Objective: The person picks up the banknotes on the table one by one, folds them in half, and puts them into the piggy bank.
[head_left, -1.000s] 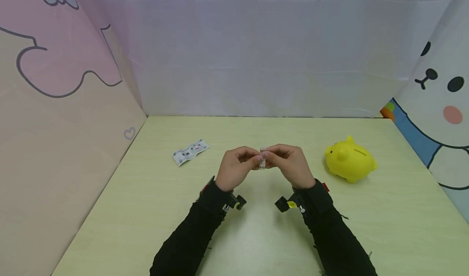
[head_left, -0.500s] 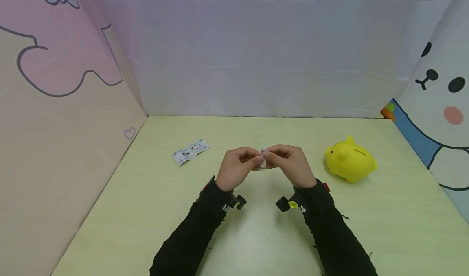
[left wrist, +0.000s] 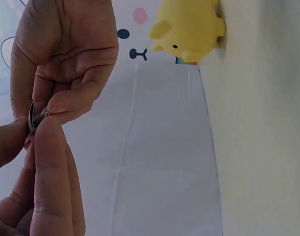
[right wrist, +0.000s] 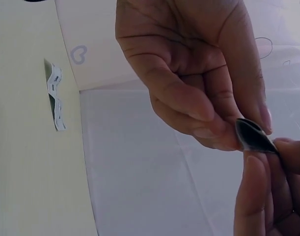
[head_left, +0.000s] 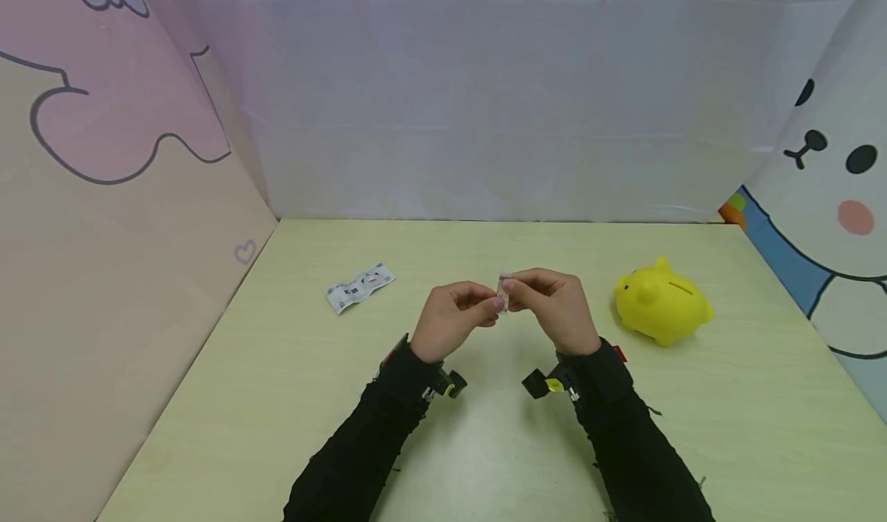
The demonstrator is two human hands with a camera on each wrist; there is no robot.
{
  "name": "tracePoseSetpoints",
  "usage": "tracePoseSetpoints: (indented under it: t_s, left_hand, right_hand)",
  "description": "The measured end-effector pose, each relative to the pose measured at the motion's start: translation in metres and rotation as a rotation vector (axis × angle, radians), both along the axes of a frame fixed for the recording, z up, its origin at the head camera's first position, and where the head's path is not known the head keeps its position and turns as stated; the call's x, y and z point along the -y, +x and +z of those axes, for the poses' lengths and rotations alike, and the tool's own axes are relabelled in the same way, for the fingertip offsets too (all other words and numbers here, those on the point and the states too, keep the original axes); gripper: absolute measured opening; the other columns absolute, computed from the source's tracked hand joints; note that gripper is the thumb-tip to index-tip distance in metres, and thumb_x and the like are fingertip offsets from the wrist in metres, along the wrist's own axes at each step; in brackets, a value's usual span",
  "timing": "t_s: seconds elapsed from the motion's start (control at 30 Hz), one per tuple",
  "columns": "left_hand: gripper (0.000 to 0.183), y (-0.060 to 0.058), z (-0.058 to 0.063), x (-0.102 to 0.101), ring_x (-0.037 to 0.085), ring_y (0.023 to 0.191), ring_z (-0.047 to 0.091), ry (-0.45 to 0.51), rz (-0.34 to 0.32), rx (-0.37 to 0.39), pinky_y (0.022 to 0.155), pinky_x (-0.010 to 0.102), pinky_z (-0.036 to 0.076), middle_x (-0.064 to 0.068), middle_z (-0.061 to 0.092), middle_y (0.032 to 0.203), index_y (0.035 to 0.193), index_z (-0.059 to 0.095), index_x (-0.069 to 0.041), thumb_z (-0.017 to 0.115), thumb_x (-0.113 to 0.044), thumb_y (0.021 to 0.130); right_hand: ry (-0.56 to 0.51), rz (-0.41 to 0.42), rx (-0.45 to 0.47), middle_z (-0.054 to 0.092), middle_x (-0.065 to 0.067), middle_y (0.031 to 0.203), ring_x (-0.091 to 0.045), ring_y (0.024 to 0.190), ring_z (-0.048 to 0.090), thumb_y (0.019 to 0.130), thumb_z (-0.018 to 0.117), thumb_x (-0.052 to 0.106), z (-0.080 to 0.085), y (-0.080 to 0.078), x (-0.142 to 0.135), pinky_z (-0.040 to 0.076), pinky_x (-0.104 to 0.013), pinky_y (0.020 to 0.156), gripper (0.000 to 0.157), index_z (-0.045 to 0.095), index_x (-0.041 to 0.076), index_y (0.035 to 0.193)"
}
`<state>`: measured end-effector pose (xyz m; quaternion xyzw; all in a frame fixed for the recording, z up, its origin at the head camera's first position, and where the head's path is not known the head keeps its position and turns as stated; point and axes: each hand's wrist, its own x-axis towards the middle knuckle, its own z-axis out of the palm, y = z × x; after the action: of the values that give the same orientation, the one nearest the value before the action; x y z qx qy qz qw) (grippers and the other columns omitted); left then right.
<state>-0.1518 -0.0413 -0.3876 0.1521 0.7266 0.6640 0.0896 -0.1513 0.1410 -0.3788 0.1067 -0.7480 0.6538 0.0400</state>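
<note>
My left hand (head_left: 446,320) and right hand (head_left: 557,310) meet above the middle of the table and pinch a small folded paper strip (head_left: 503,294) between them. White with faint print on its outside, the strip stands nearly upright. Left thumb and fingers grip its lower part, while the right ones hold it higher. In the left wrist view its curved edge (left wrist: 31,118) shows between the fingertips. Seen from the right wrist, the strip (right wrist: 257,137) is bent into a loop with a dark inner side. Fingers hide part of it.
A creased white printed paper strip (head_left: 361,287) lies on the table at the back left. To the right stands a yellow piggy bank (head_left: 663,302) with a slot on top. White sheeting (head_left: 485,106) hangs behind the table (head_left: 388,233); printed cartoon sheets flank both sides.
The right hand has risen slightly and its thumb has moved off the left thumb, up the strip. The left hand has shifted a little right. The folded strip is higher and more exposed.
</note>
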Motion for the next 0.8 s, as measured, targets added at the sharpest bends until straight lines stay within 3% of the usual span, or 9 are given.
tracePoseSetpoints:
  t_s: [0.1, 0.3, 0.67, 0.8]
  left_hand:
    - [0.021, 0.0006, 0.0001, -0.0002, 0.017, 0.082, 0.071, 0.005, 0.004, -0.011, 0.080, 0.031, 0.060, 0.018, 0.072, 0.102, 0.106, 0.071, 0.000, 0.067, -0.016, 0.094]
    - [0.020, 0.0017, 0.0003, -0.0010, 0.040, 0.090, 0.069, 0.001, 0.004, -0.052, 0.078, 0.030, 0.060, 0.023, 0.070, 0.100, 0.105, 0.070, 0.004, 0.066, -0.013, 0.094]
    - [0.016, 0.0016, -0.0007, -0.0022, 0.040, 0.088, 0.067, -0.059, -0.029, -0.101, 0.075, 0.026, 0.059, 0.023, 0.069, 0.099, 0.104, 0.068, 0.004, 0.061, -0.009, 0.097]
    - [0.016, 0.0020, -0.0001, -0.0024, 0.033, 0.085, 0.068, -0.076, -0.034, -0.110, 0.075, 0.026, 0.059, 0.022, 0.069, 0.098, 0.102, 0.068, 0.004, 0.061, -0.010, 0.097]
  right_hand:
    - [-0.007, -0.004, -0.006, 0.070, 0.012, 0.080, -0.012, 0.072, 0.065, 0.093, 0.068, 0.015, 0.0002, 0.0003, 0.0005, 0.058, -0.024, 0.073, 0.027, 0.071, -0.007, 0.107]
    - [-0.027, -0.005, -0.010, 0.070, 0.013, 0.082, -0.010, 0.070, 0.065, 0.093, 0.068, 0.013, -0.0014, -0.0006, 0.0008, 0.058, -0.024, 0.072, 0.026, 0.070, -0.010, 0.106]
    - [0.007, 0.006, 0.038, 0.068, 0.010, 0.079, -0.012, 0.072, 0.062, 0.093, 0.067, 0.013, -0.0015, -0.0015, 0.0009, 0.056, -0.024, 0.071, 0.025, 0.069, -0.007, 0.107]
    - [0.021, 0.017, 0.066, 0.068, 0.010, 0.081, -0.013, 0.075, 0.062, 0.093, 0.067, 0.016, -0.0011, -0.0014, 0.0008, 0.056, -0.026, 0.073, 0.026, 0.069, -0.006, 0.109]
